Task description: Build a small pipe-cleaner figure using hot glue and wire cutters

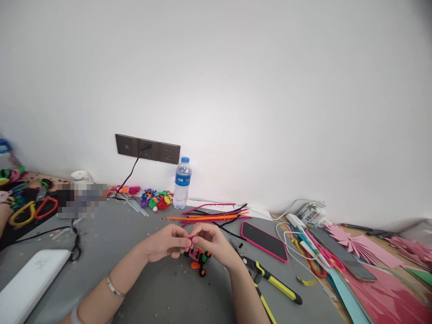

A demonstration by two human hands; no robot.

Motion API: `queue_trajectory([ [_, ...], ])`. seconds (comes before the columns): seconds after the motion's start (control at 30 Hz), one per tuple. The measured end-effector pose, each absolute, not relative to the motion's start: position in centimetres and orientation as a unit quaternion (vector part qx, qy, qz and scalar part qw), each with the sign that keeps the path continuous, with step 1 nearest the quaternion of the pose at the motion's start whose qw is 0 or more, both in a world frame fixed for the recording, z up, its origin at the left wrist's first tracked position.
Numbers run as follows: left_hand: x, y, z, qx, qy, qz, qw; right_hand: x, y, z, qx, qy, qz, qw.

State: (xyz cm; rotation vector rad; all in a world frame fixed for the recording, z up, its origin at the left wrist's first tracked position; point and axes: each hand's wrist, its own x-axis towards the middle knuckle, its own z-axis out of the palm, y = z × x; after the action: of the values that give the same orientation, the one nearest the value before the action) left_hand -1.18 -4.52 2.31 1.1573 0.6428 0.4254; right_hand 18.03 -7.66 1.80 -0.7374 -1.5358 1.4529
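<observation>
My left hand (pixel 168 243) and my right hand (pixel 213 245) meet over the grey table mat, both with fingertips pinched on a small red-pink piece (pixel 191 241). It looks like a bit of fuzzy pipe cleaner, mostly covered by the fingers. Just below them lies a small pipe-cleaner figure (pixel 195 256) in pink, black, orange and green. Behind the hands is a bundle of orange, magenta and black pipe cleaners (pixel 209 218). Pliers with yellow-black handles (pixel 270 279) lie beside my right forearm.
A water bottle (pixel 182 184) stands by the wall, near colourful fuzzy figures (pixel 158 200). To the right are a pink-edged phone (pixel 264 241), white cables and pink paper (pixel 388 288). At left lie a white power bank (pixel 37 283), scissors (pixel 23 213) and another person's hand (pixel 4 213).
</observation>
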Motion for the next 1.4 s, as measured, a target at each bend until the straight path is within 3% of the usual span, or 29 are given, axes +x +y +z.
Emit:
queue_trajectory([
  [0.37, -1.1, -4.4, 2.6, 0.591, 0.328, 0.242, 0.696, 17.8, -7.3, 2.0, -0.337, -0.587, 0.577, 0.457],
  [1.13, -0.7, -4.4, 2.0, 0.593, 0.366, 0.293, 0.655, 17.0, -6.8, 1.6, -0.386, -0.603, 0.481, 0.506],
  [1.4, -0.6, -4.4, 1.6, 0.631, 0.374, 0.300, 0.611, 16.8, -6.9, 1.3, -0.397, -0.564, 0.525, 0.498],
])
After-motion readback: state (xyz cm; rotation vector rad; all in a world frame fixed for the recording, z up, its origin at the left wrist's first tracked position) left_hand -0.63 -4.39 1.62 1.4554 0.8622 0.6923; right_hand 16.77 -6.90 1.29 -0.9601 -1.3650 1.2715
